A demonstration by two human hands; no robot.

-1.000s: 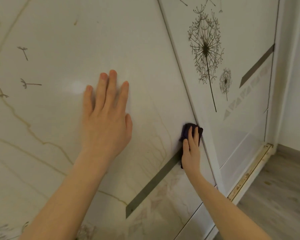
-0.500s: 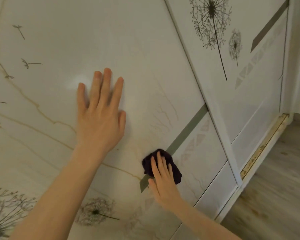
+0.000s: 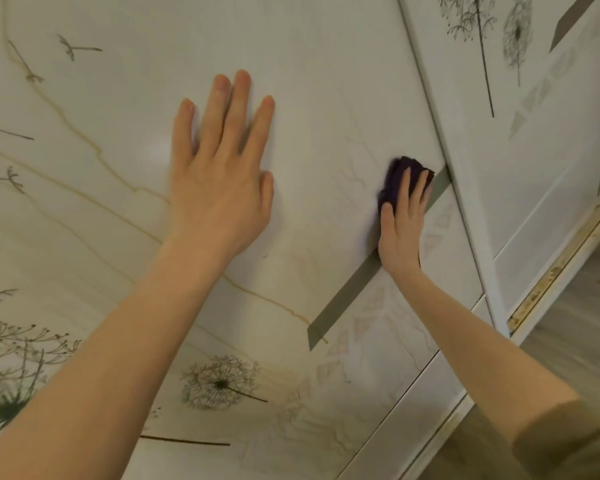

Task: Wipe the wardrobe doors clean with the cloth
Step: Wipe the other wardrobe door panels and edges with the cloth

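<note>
Wiping seems midway: the right hand [image 3: 400, 225], fingers straight, presses the dark purple cloth [image 3: 399, 169] on the near wardrobe door [image 3: 326, 81] by its grey stripe [image 3: 343, 299] — the lower panel and far door [image 3: 534, 185] likely remain. The left hand [image 3: 222, 174] braces flat, fingers spread. No containers show.

Lighting: soft, warm, even indoor light, moderately bright, source not seen. Glare and shadow: one pale sheen patch on the glossy wardrobe door [image 3: 309, 64], left of centre; faint soft shadows fringe the left hand [image 3: 219, 181] and right hand [image 3: 400, 230]. Quality: slight overall softness, sleeve [image 3: 568, 441] at lower right blurred, straight lines bowing toward the frame edges — wide-angle distortion.
</note>
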